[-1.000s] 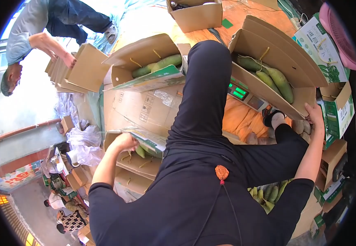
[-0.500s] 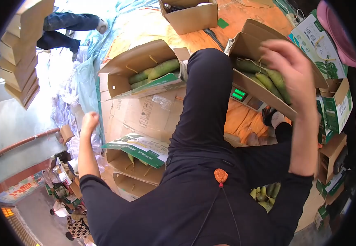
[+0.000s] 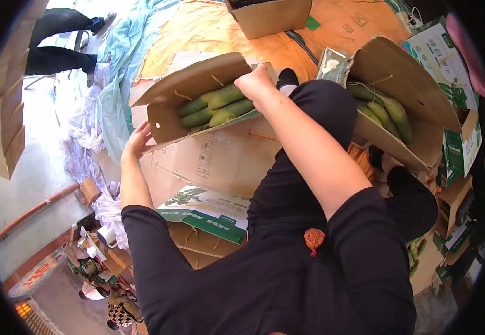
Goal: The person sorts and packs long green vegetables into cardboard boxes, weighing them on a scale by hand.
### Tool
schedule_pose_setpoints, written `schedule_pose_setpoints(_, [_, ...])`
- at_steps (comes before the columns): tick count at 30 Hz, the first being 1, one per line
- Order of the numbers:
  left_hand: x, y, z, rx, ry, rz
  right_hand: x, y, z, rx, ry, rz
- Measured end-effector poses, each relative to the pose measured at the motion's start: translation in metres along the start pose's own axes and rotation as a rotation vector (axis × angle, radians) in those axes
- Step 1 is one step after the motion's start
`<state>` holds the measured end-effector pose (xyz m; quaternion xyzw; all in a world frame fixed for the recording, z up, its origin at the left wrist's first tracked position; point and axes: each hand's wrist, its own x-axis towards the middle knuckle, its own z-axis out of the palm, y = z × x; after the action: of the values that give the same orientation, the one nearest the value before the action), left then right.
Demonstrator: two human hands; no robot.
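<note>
left hand (image 3: 137,139) touches one end of the cardboard box (image 3: 168,106), its grip i cannot tell; right hand (image 3: 257,87) is clamped on the other. the box, left of the bent knee (image 3: 332,106), holds green vegetables (image 3: 221,100).

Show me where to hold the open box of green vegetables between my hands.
Probably the short ends of the box, left hand from the left, right hand from the right: it's long, and its raised flap leans outward.
</note>
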<state>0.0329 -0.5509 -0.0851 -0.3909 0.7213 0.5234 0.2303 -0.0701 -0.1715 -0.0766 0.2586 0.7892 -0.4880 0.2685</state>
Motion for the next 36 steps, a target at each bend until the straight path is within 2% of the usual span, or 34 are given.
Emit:
schedule_pose_setpoints(1, [0.003, -0.002, 0.002, -0.058, -0.152, 0.015, 0.003, -0.003, -0.005, -0.011, -0.033, 0.025])
schedule_pose_setpoints(4, [0.017, -0.007, -0.002, -0.059, -0.128, -0.040, 0.006, 0.002, -0.008, -0.144, -0.028, 0.057])
schedule_pose_setpoints(6, [0.029, -0.014, -0.008, -0.035, -0.112, -0.065, 0.020, 0.018, 0.006, -0.222, -0.066, -0.037])
schedule_pose_setpoints(9, [0.052, -0.036, -0.011, -0.096, -0.176, -0.029, 0.016, 0.017, 0.004, -0.250, -0.086, 0.029])
schedule_pose_setpoints(11, [0.055, -0.042, -0.003, -0.213, -0.253, 0.140, 0.019, 0.022, 0.008, -0.201, -0.086, 0.022])
schedule_pose_setpoints(15, [0.047, -0.050, 0.004, -0.283, -0.183, 0.183, 0.026, 0.028, 0.014, -0.123, -0.094, 0.073])
schedule_pose_setpoints(19, [0.043, -0.068, 0.005, -0.282, -0.148, 0.174, 0.023, 0.027, 0.003, -0.221, -0.178, 0.091])
schedule_pose_setpoints(21, [0.029, -0.072, 0.012, -0.243, -0.046, 0.125, 0.026, 0.032, 0.006, -0.252, -0.159, 0.069])
schedule_pose_setpoints(24, [0.037, -0.093, 0.006, -0.301, -0.082, 0.151, 0.032, 0.034, 0.016, -0.341, -0.108, 0.050])
schedule_pose_setpoints(28, [0.031, -0.070, 0.011, -0.313, -0.051, 0.136, 0.039, 0.018, 0.020, -0.379, -0.127, 0.122])
schedule_pose_setpoints(33, [0.033, -0.068, 0.016, -0.317, -0.037, 0.188, 0.051, 0.025, 0.015, -0.127, -0.125, 0.055])
schedule_pose_setpoints(36, [0.039, -0.074, 0.014, -0.334, -0.024, 0.229, 0.058, 0.039, 0.018, -0.222, -0.015, 0.026])
